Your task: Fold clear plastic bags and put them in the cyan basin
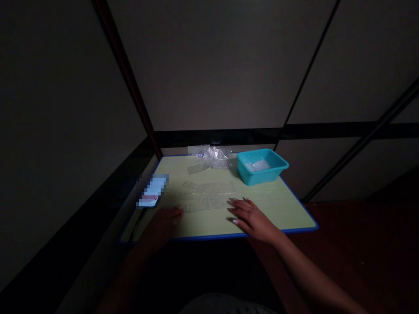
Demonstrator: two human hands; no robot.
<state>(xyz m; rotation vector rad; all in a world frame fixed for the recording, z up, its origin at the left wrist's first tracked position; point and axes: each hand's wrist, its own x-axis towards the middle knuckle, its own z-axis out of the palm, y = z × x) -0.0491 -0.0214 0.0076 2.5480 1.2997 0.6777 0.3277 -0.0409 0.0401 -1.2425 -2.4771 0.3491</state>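
Observation:
A clear plastic bag (209,195) lies flat on the small yellow-green table (203,224) in front of me. At its right end rests my right hand (250,218), palm down with the fingers spread, the fingertips touching or just beside the plastic. My left hand (165,223) is in shadow by the bag's near left corner; its fingers stretch toward the plastic, and no object shows in them. Whether the left fingertips press on the bag is hard to see in the dim light.
A turquoise plastic basin (262,176) with clear plastic inside stands at the back right. Crumpled clear plastic bags (218,157) lie at the back edge. On the left sits a phone-like flat object (153,190), blurred out. Panelled walls (216,65) close in behind and left.

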